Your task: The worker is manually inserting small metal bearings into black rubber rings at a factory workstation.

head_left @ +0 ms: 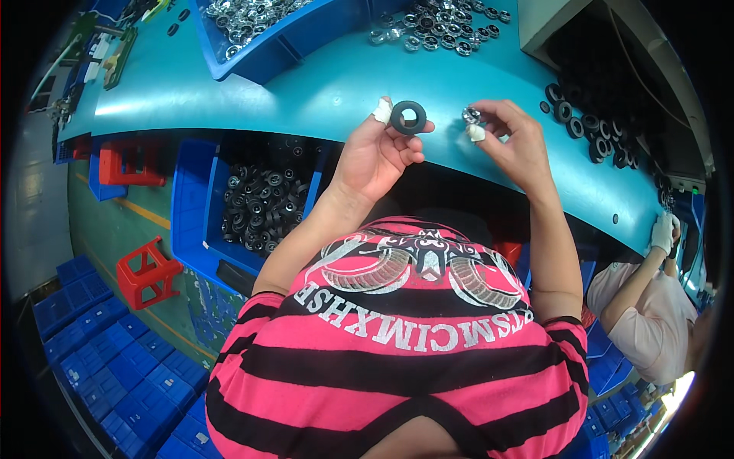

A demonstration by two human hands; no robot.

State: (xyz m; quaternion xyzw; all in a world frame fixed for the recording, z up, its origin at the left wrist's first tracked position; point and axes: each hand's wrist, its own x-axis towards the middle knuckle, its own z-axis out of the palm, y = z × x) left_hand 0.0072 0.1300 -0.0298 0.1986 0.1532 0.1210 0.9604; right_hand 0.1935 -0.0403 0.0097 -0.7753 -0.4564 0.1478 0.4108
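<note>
With left hand (375, 157), gripping black ring (396, 120); with right hand (516, 141), pinching shiny piece (471, 115). Wearing white letters (404, 340) on striped shirt (397, 375).

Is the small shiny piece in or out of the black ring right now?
Out: the shiny piece is pinched in the right hand, apart from the black ring in the left hand.

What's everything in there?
Long table: one, teal, top
Round rubbery ring: one, black, middle
Round shiny part: one, silver, right-centre
Shiny parts: many, silver, top
Loose rings: many, black, upper right
Boxy plastic bins: several, blue, around table
Round parts: many, black, lower bin
Plastic stools: at least two, red, left
Plastic crates: many, blue, lower left
Worker: one, pale shirt, right
Striped shirt: one, pink-black, below
Left hand: one, holding ring
Right hand: one, holding shiny part
</note>
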